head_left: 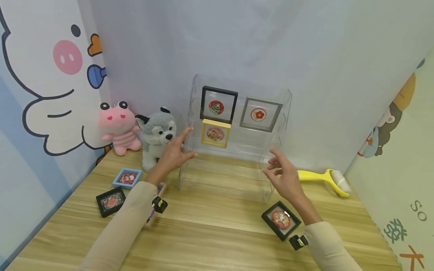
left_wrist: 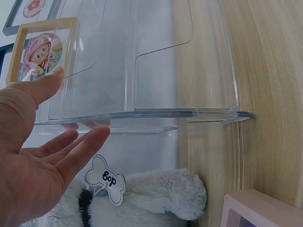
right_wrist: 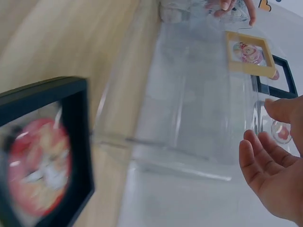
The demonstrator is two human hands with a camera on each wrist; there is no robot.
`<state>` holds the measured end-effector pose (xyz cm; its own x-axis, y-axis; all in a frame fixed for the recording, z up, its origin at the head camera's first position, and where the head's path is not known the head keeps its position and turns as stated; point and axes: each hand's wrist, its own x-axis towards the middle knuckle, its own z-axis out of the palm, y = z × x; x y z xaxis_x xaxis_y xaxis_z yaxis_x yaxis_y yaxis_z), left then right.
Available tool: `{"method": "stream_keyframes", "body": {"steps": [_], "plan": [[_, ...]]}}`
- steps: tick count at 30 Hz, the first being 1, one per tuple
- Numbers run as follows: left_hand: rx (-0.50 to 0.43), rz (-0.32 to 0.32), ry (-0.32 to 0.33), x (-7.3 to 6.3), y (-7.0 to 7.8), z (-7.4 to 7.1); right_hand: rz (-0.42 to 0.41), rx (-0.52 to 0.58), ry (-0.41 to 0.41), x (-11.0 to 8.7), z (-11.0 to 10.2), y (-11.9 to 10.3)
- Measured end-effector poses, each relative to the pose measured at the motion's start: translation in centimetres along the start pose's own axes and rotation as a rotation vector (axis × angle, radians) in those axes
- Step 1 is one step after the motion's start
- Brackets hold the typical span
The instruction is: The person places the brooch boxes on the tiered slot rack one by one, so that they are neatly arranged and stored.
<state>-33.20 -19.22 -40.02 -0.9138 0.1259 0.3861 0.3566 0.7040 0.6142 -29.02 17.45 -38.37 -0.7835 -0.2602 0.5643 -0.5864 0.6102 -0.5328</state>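
Note:
A clear tiered display stand (head_left: 234, 153) stands upright on the wooden table. My left hand (head_left: 173, 153) is at its left side panel, thumb and fingers spread; in the left wrist view the thumb lies on one side of the panel and the fingers on the other. At the right side, my right hand (head_left: 285, 177) has its fingers loosely bent and nothing between them. A black frame with a tree badge (head_left: 216, 108) and a grey frame with a red flower (head_left: 259, 114) stand on the upper tier. Below the black one sits a yellow frame (head_left: 215, 134).
Left lie a blue frame (head_left: 127, 178), a black frame (head_left: 110, 202) and a pinkish frame (head_left: 162, 189) partly under my left sleeve. Another black frame (head_left: 281, 220) lies near my right wrist. A yellow-handled roller (head_left: 325, 177), husky plush (head_left: 157, 130) and pink plush (head_left: 118, 128) stand near the wall.

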Motion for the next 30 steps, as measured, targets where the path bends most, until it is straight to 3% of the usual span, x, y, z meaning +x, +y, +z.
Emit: {"method": "stream_keyframes", "body": {"steps": [3,10,15,23,30], "plan": [[0.006,0.004,0.001,0.0,-0.1,0.1,0.036,-0.044,-0.040,-2.0,-0.8,0.7],[0.000,0.016,0.010,0.0,0.0,0.0,0.141,-0.089,-0.254,-6.0,-2.6,2.2],[0.006,0.015,0.008,0.0,-0.1,0.0,0.203,-0.105,-0.357,-8.0,-3.7,3.3],[0.004,0.016,0.004,-0.1,-0.1,0.1,0.252,-0.157,-0.421,-10.4,-3.7,5.0],[0.009,0.019,0.012,0.0,0.0,0.1,0.202,-0.185,-0.426,-11.3,-3.2,5.8]]}}
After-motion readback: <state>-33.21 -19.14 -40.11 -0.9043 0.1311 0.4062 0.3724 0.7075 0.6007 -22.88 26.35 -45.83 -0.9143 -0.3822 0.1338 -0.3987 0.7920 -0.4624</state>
